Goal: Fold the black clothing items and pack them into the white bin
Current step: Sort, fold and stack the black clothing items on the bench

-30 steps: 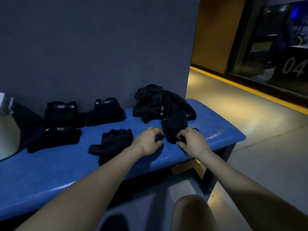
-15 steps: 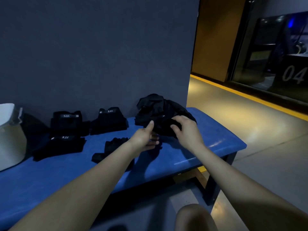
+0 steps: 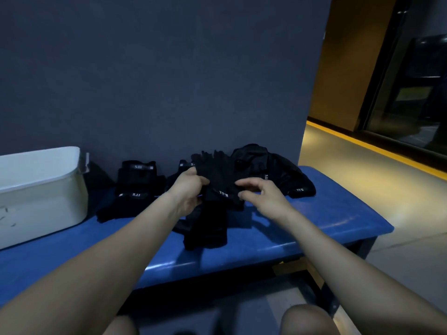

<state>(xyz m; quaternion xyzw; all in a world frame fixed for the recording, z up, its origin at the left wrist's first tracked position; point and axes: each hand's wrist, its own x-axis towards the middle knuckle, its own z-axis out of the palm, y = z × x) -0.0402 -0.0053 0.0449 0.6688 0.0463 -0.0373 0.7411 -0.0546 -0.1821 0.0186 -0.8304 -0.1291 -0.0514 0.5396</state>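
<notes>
Here the black garment (image 3: 219,187) is lifted just above the blue bench (image 3: 314,228), near its back edge, between both hands. The left hand (image 3: 187,189) pinches its left side; the right hand (image 3: 262,195) sits beside its right edge, fingers loosely curled, apparently not gripping. Its long axis runs front to back, one end pointing at the wall, the other hanging toward the bench's front edge. The white bin (image 3: 41,189) stands at the left end, on the left hand's side.

Bench, wall and corridor

A padded blue vinyl bench (image 3: 314,228) is standing against a dark grey wall (image 3: 157,76); at two o'clock, a yellow floor stripe (image 3: 377,147) is running past a glass door (image 3: 411,97).
</notes>
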